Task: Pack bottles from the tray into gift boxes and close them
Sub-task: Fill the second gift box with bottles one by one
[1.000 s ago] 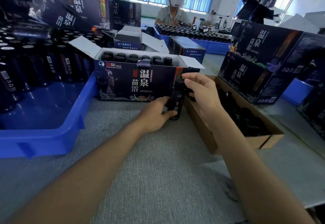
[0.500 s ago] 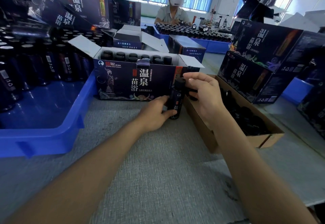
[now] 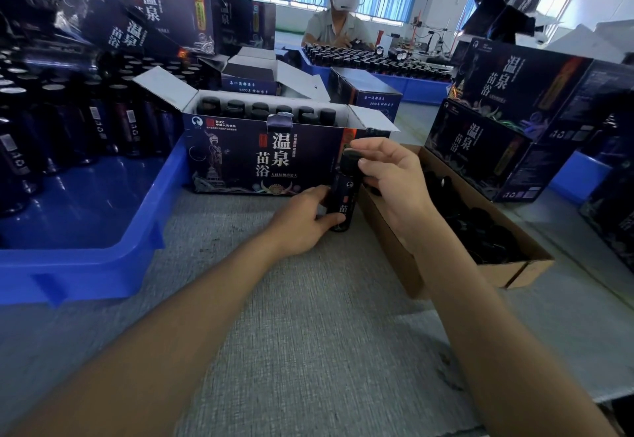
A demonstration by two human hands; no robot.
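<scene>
A dark bottle [image 3: 344,193] stands upright on the grey table mat, just right of an open dark gift box [image 3: 260,158] that holds several capped bottles. My left hand [image 3: 302,222] grips the bottle's lower body. My right hand [image 3: 391,179] pinches the black cap [image 3: 350,157] on the bottle's top with thumb and fingers. The blue tray [image 3: 103,230] at left holds several dark bottles along its far side.
A brown cardboard tray [image 3: 404,258] of black caps lies right of the bottle. Closed gift boxes [image 3: 487,148] are stacked at right and at far left. Another person sits at the far table behind a blue tray of bottles [image 3: 377,62].
My right hand's fingers have shifted slightly around the cap on the bottle's top. My left hand and the bottle have stayed in place.
</scene>
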